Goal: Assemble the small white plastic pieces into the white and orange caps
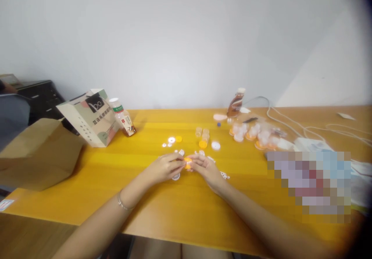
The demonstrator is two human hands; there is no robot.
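Between my two hands is a small round orange plastic piece (188,163), pinched at its edges just above the table. My left hand (168,166) grips it from the left with closed fingers. From the right, the fingertips of my right hand (205,169) close on the same piece. A round whitish part (176,176) lies under my left fingers. Small white cut-out parts (224,175) lie beside and beyond my right hand. Farther off are a white disc (215,145), an orange cap (202,144) and clear small cylinders (205,134).
At the left stand a brown paper bag (40,154), a printed gift bag (95,121) and a drink bottle (123,117). Several orange-and-clear pieces (251,133) cluster at the right, near another bottle (236,103) and white cables (293,123). A white ring (171,139) and a yellow disc (178,139) lie ahead.
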